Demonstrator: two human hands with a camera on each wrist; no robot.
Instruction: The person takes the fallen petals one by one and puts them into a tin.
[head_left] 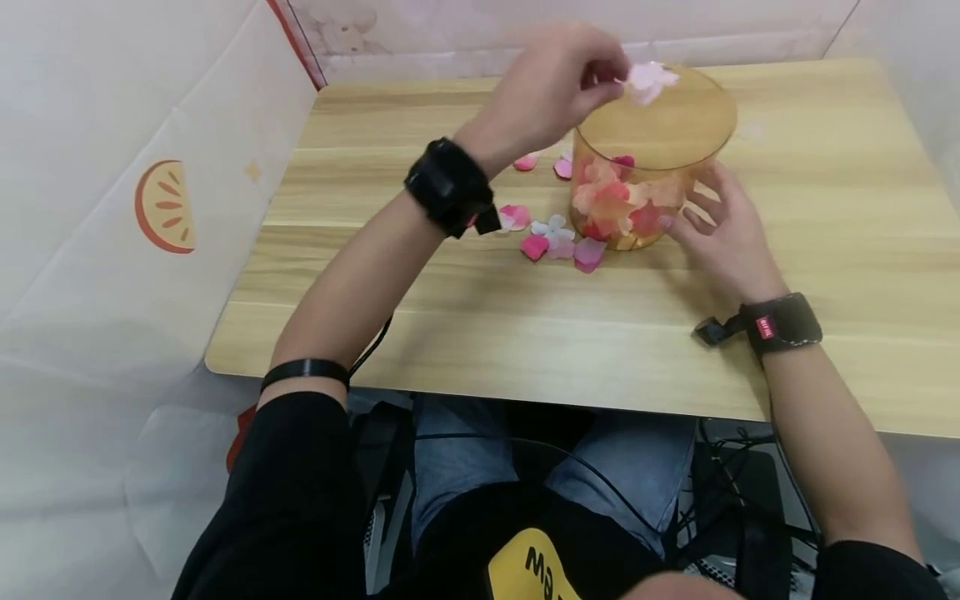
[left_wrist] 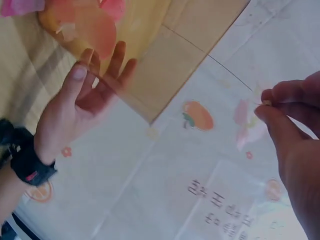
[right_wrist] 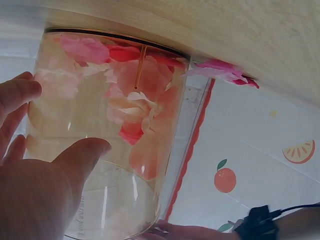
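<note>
Wooden desk point(head_left: 750, 333): a pale petal point(head_left: 651, 81), judged feather-light and limp, is pinched at its edge by the left hand point(head_left: 551, 87) over the amber jar point(head_left: 651, 158); the jar is steadied by the open-fingered right hand point(head_left: 723, 229)

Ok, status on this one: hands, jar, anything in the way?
Left hand pinches a pale petal over the jar's mouth. Right hand open, fingers against the amber jar, part-filled with petals. Loose petals on the table beside it; nothing blocking.
</note>
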